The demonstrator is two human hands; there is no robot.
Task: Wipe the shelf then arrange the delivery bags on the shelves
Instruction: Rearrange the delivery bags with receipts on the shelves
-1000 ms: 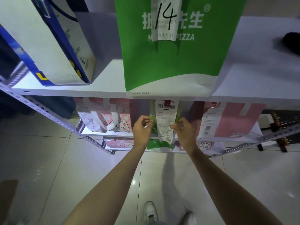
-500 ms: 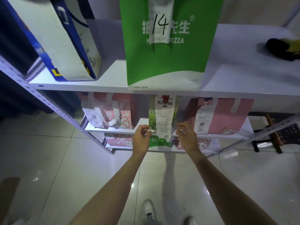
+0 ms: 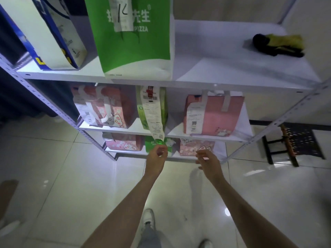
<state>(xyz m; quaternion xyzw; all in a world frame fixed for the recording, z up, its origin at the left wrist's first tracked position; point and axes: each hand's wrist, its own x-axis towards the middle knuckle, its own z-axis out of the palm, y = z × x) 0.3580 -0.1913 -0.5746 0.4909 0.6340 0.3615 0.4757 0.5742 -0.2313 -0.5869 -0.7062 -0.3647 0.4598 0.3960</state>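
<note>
While 2 hands (image 3: pixel 180 158) hover, 8 delivery bags (image 3: pixel 213 115) stand shelved.

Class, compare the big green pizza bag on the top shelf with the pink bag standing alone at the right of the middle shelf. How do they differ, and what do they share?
The big green pizza bag has a white base and white lettering; the pink bag has pale handle straps. The green bag's slip bears a handwritten number; the pink bag's long label carries a printed code. The green bag looks larger. Both stand upright.
</note>
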